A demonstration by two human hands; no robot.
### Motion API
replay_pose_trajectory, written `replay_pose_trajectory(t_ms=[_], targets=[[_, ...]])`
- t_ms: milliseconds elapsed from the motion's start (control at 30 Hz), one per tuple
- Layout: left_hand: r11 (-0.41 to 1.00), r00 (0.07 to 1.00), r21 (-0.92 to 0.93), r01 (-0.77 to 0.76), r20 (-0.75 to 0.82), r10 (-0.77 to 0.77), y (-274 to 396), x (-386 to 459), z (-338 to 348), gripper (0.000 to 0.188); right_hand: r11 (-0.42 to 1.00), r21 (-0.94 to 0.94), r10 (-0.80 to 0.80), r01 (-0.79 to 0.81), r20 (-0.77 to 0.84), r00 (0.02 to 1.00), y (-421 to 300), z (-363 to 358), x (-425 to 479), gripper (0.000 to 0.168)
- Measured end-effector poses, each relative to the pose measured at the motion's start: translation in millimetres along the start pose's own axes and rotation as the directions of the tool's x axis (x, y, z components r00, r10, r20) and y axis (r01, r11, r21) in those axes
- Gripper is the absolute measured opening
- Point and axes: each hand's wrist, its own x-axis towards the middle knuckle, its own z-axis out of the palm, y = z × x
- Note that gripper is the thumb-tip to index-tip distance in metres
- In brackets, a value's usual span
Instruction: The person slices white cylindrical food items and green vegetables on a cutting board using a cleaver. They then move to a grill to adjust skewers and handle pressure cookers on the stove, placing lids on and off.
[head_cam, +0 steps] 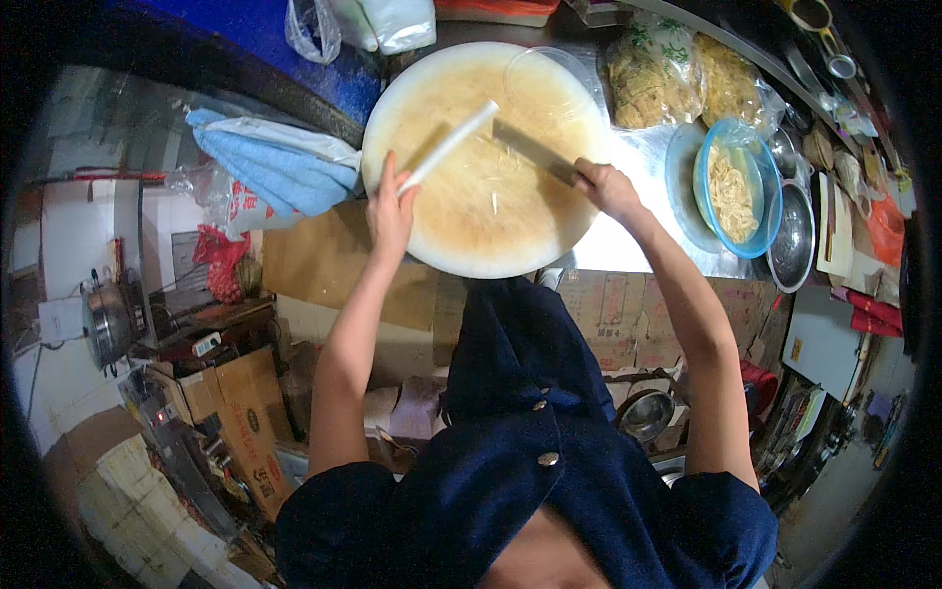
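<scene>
My left hand [390, 213] grips the lower end of a long white stick-like piece [452, 147], which slants up to the right above a round cutting board [478, 243]. Whether that piece is a vegetable stalk or something else, I cannot tell. In my right hand [611, 190] is the handle of a kitchen knife [533, 151]. Its blade points up and left over the board, with the tip close to the white piece's far end but apart from it. A small white sliver [494, 203] lies on the stained board. Near the board's far right edge rests a clear round plastic lid [548, 77].
Right of the board, a steel counter [614, 243] bears a blue plastic bowl [775, 221] of pale strips. Behind are filled clear bags [655, 81]. A metal bowl [791, 250] stands at the right. A blue cloth [280, 162] hangs left of the board.
</scene>
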Motion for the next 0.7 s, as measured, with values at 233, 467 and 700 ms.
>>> replay_pose_trajectory(t_ms=[233,467,700], targets=[[0.92,0.97,0.31,-0.242,0.078,0.229,-16,-78,20,0.063,0.976,-0.211,0.041,-0.057,-0.077,0.996,-56,-33,-64,0.028],[0.916,0.962,0.294,-0.272,0.09,0.256,-16,-83,16,0.066,0.807,-0.506,-0.219,0.304,0.221,0.95,-119,-12,-91,0.03],[0.905,0.948,0.283,-0.317,0.122,0.294,-19,-82,14,0.067,0.758,-0.557,-0.234,0.34,0.255,0.938,-140,0,-72,0.034]])
